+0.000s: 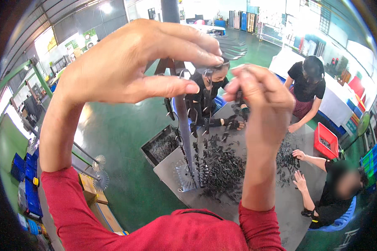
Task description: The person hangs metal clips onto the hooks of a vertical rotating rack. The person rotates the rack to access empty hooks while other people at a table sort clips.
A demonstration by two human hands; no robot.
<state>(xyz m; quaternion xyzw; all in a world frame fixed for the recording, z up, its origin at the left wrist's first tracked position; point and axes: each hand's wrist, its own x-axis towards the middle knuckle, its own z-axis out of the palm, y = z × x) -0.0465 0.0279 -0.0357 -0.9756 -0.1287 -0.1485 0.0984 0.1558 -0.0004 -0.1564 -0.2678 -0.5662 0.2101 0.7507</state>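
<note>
Both my hands are raised in front of me, beside a grey upright pole [182, 113] with a fan of thin dark prongs [233, 48] near its top. My left hand [130, 62] reaches over with fingers bent and thumb held apart, its fingertips at the edge of the prongs. Small black hook-shaped parts [193, 129] hang in strings below. Somewhat blurred, my right hand [262, 94] is closed in a pinch on a small black part [238, 97]. A heap of similar black parts [224, 163] covers much of the grey table [171, 169] beneath.
Three co-workers sit or lean around the table, including a person [308, 79] at the far right. A red basket [326, 141] stands at its right edge, a dark crate [160, 146] at its left. Spoked discs [100, 180] on poles and cardboard boxes [88, 188] are to the left.
</note>
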